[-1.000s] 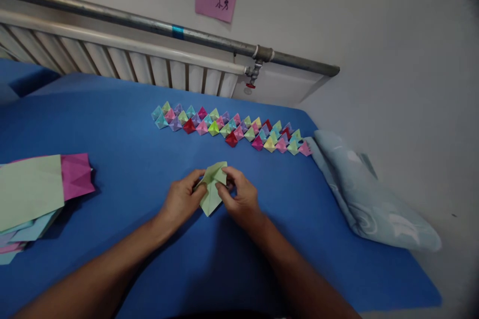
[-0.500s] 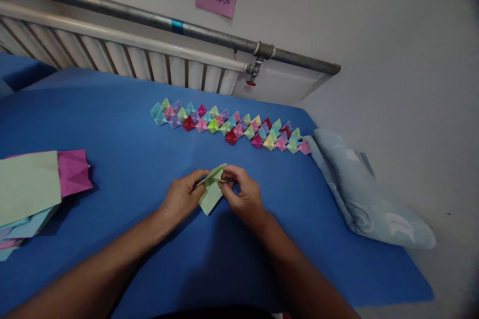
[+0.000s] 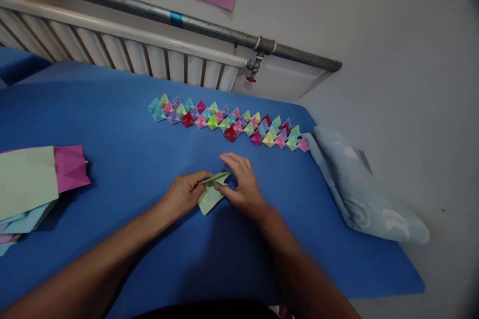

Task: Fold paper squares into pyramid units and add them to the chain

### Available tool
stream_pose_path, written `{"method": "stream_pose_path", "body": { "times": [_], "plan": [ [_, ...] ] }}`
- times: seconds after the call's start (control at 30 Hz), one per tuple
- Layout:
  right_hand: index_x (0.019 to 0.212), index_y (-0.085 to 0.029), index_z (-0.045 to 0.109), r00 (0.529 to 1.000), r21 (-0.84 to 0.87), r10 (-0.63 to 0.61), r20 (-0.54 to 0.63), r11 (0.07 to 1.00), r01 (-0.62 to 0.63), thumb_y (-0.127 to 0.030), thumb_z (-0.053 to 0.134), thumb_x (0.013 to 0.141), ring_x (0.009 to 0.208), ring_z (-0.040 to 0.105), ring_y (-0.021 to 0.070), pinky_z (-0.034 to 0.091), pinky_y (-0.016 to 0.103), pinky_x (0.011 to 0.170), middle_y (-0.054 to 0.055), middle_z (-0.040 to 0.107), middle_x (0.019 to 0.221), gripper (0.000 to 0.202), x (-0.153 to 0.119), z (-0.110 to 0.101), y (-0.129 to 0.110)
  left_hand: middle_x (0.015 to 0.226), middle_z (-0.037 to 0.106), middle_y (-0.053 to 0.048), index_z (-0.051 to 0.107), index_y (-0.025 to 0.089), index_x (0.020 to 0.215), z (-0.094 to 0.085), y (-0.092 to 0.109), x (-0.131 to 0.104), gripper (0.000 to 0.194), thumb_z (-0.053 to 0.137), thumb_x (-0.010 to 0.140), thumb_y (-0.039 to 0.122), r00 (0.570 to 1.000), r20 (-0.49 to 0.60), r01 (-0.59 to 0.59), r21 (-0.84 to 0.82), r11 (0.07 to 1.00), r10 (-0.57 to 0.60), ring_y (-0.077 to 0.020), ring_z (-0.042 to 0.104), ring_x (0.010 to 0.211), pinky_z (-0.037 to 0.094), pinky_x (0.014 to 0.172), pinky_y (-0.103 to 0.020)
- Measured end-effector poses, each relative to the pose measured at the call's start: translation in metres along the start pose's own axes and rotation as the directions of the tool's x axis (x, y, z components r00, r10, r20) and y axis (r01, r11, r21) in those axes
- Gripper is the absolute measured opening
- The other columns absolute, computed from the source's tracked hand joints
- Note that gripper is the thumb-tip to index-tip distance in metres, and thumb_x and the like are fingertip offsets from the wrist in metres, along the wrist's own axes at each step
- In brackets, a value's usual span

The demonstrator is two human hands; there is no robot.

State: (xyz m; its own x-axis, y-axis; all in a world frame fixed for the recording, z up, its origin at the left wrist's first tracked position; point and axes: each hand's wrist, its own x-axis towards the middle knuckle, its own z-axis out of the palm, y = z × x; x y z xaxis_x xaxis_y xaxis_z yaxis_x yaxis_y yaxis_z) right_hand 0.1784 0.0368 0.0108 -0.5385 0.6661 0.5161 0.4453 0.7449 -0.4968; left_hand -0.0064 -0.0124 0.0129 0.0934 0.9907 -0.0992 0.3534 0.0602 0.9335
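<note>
Green paper [image 3: 209, 201] between two hands

The paper is near the middle of the frame, bent, with its point facing down. The left hand [image 3: 182, 193] pinches its left side, thumb and fingers closed on it. The right hand [image 3: 244, 188] is spread wide: its thumb touches the paper's right side, and its fingers stick up, away from it. The paper could slip or turn if the left pinch gets loose, since the right hand has no grip. A hard thumb push could crease it wrong. Above sit rows of small shapes [image 3: 212, 122]. A pile [image 3: 28, 179] lies at the left edge, a cloth [image 3: 368, 194] at the right.
</note>
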Motion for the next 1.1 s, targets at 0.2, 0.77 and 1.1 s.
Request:
{"method": "stream_pose_path", "body": {
  "times": [0.2,0.77,1.1],
  "plan": [
    [0.124,-0.024,0.057,0.984,0.130,0.037,0.172,0.990,-0.060,-0.029,0.068,0.083,0.095,0.062,0.0199,0.047,0.038,0.088,0.006,0.068,0.103,0.043,0.000,0.003,0.004,0.062,0.063,0.003,0.072,0.023,0.087,-0.004,0.003,0.000,0.026,0.050,0.075,0.024,0.994,0.104,0.041,-0.020,0.999,-0.039,-0.0127,0.050,0.053,0.036,0.052,-0.022],
    [0.090,-0.020,0.069,0.971,0.139,-0.066,0.231,0.990,0.035,-0.022,0.057,0.089,0.075,0.064,0.0141,0.050,0.026,0.073,0.002,0.070,0.081,0.011,-0.001,-0.001,0.005,0.056,0.059,0.001,0.065,0.015,0.074,-0.010,0.004,0.006,0.017,0.059,0.074,0.031,0.965,0.129,0.261,-0.339,0.904,-0.230,-0.0098,0.051,0.046,0.042,0.047,-0.022],
    [0.107,-0.021,0.066,0.992,0.057,-0.113,0.062,0.992,0.110,-0.013,0.047,0.092,0.094,0.067,0.0154,0.055,0.029,0.083,0.007,0.071,0.100,0.025,-0.005,-0.003,0.003,0.082,0.070,-0.004,0.067,0.015,0.098,-0.012,0.018,0.003,0.031,0.066,0.067,0.020,0.951,0.072,0.283,-0.593,0.754,-0.300,-0.0152,0.064,0.069,0.053,0.059,-0.026]
  ]
}}
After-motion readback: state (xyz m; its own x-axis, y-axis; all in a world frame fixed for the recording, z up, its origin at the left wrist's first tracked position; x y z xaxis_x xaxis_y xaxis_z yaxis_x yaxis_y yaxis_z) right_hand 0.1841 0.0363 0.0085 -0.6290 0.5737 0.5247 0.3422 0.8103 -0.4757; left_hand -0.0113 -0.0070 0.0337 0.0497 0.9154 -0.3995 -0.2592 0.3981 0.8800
